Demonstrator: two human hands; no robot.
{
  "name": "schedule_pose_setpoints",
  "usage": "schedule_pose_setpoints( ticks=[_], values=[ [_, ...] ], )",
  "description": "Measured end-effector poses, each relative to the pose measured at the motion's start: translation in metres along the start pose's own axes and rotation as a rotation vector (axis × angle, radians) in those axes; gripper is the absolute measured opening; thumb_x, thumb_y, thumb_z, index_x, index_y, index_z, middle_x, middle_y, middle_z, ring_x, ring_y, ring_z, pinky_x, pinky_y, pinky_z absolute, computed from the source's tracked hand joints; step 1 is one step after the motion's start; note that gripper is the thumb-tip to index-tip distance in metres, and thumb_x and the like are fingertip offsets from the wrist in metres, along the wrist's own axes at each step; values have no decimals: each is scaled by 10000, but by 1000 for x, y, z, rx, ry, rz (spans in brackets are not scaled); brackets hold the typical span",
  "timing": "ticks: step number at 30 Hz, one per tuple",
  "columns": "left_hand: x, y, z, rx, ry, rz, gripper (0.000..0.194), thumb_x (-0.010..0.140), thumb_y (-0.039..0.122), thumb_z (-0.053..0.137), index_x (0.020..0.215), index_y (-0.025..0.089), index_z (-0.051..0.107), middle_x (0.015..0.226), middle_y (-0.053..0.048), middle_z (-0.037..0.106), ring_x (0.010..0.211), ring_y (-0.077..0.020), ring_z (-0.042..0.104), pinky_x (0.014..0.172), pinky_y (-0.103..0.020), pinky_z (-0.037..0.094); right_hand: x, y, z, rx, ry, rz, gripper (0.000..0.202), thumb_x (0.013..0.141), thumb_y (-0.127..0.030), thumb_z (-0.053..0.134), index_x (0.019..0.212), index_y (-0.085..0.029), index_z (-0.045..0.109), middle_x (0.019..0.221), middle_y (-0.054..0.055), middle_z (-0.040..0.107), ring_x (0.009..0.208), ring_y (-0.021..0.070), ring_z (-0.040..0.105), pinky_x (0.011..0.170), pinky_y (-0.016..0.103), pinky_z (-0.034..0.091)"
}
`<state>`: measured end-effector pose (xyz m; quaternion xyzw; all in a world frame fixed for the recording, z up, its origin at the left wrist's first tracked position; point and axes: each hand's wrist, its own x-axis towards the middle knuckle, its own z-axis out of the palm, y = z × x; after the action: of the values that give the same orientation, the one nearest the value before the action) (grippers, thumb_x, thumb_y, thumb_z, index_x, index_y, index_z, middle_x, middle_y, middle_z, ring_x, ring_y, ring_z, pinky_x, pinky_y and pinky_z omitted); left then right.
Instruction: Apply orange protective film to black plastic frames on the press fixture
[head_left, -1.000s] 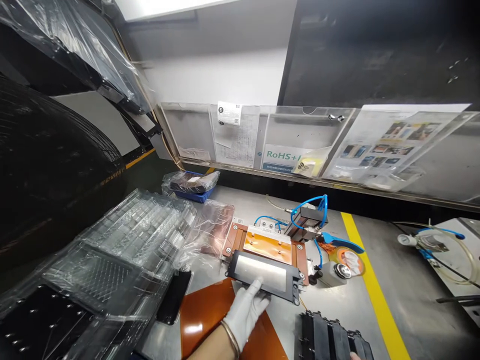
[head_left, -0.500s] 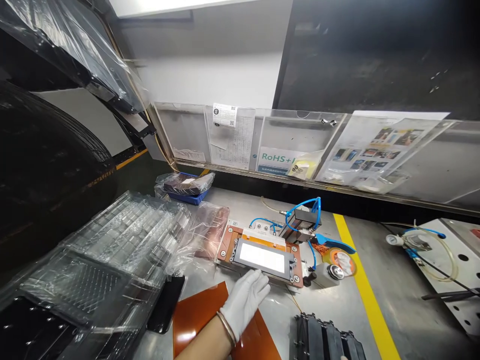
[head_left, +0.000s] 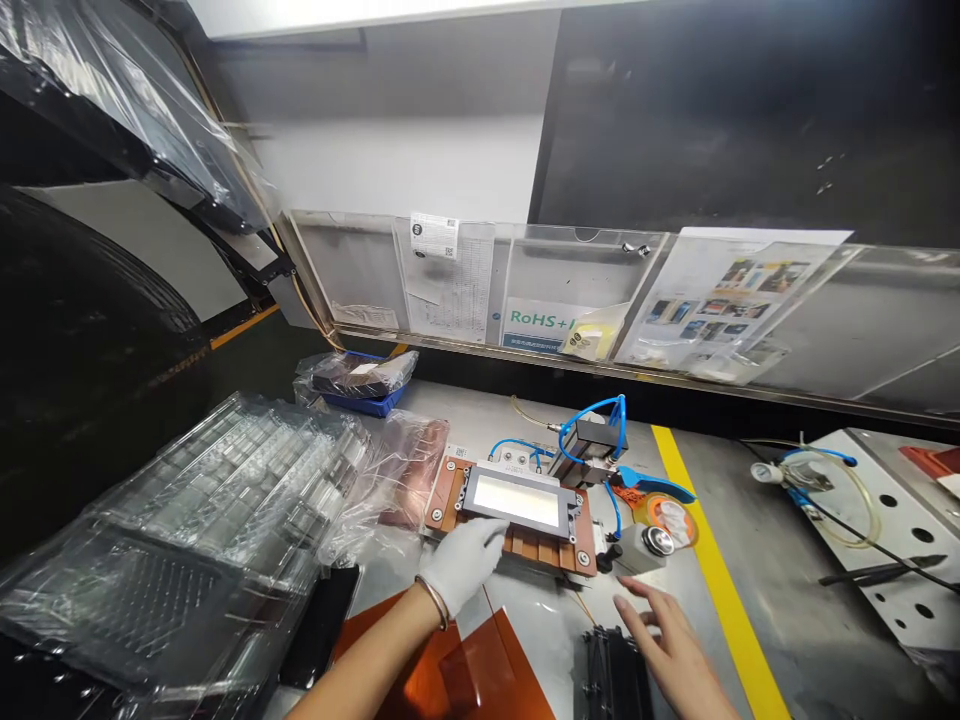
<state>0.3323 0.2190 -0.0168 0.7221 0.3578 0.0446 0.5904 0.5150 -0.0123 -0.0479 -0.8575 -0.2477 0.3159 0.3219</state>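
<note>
Before clear wall pockets [head_left: 360, 265], over metal bench [head_left: 765, 570]: left grip [head_left: 461, 567] unclear, right grip [head_left: 671, 645] wide.

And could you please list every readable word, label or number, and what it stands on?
"RoHS+": green, on the white card in a clear pocket; next letter partly covered.
Too small or blurred: the card's blue strip, yellow slip, QR label, chart sheet, photo sheet, fixture label, pressure gauge.
</note>
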Motion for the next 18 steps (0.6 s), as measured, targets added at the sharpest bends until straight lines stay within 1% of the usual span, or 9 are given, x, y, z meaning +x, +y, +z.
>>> schedule_pose_setpoints(
  ticks=[1,3,6,8,11,13,14,16,18],
  values=[
    [3,2,-1,88,11,78,348,875,160,465,1193,148,606,1269,-127,568,1230,-263,492,1110,-502,313,13,0,1,-88,44,-72,723,784,-722,375,1229,-178,543,1248,130,511,921,214,618,820,359,525],
    [12,2,2,291,-1,229,422,864,166,485,1279,165,562,1393,-108,471,1347,-269,353,1170,-488,189,35,-1,5,-228,77,-198,693,850,-649,287,1285,-150,491,1306,151,462,1020,227,603,910,401,501],
    [25,-11,13,711,-21,370,643,859,232,526,1466,161,329,1541,-100,232,1436,-285,148,1190,-484,112,54,-5,7,-336,30,-266,659,857,-588,285,1276,-128,503,1351,144,462,1183,262,533,1014,433,438],
    [32,-23,21,903,1,383,691,891,275,485,1513,162,205,1560,-100,160,1444,-290,98,1187,-495,106,57,-10,5,-371,-12,-259,639,854,-549,294,1263,-112,519,1346,136,488,1210,277,514,1025,446,424],
    [36,-28,24,954,4,360,691,915,314,445,1523,157,157,1564,-109,121,1444,-294,87,1184,-489,119,52,-23,-2,-428,-38,-246,624,847,-490,273,1241,-88,544,1326,137,516,1187,327,521,1003,511,411],
    [34,-25,19,963,-7,347,714,906,349,461,1519,130,169,1562,-125,118,1443,-302,93,1183,-487,113,45,-31,-6,-456,-45,-219,607,845,-480,255,1182,-104,593,1260,142,559,1068,381,576,904,584,432],
    [32,-22,15,963,13,333,725,898,360,474,1515,115,183,1561,-131,118,1443,-307,90,1182,-490,98,42,-34,-8,-461,-45,-201,597,844,-477,250,1142,-115,619,1220,144,578,1006,401,594,853,611,435],
    [26,-18,2,951,114,283,738,878,353,503,1506,93,213,1562,-141,111,1444,-318,69,1178,-501,53,37,-38,-9,-440,-44,-169,580,837,-480,261,1071,-128,658,1164,151,594,954,417,602,817,630,427],
    [19,-18,-15,863,239,185,741,870,342,516,1497,70,230,1559,-159,126,1440,-319,82,1175,-480,65,35,-41,-6,-372,-32,-158,584,821,-502,296,1076,-130,668,1197,157,565,1024,398,580,883,601,416]
  ],
)
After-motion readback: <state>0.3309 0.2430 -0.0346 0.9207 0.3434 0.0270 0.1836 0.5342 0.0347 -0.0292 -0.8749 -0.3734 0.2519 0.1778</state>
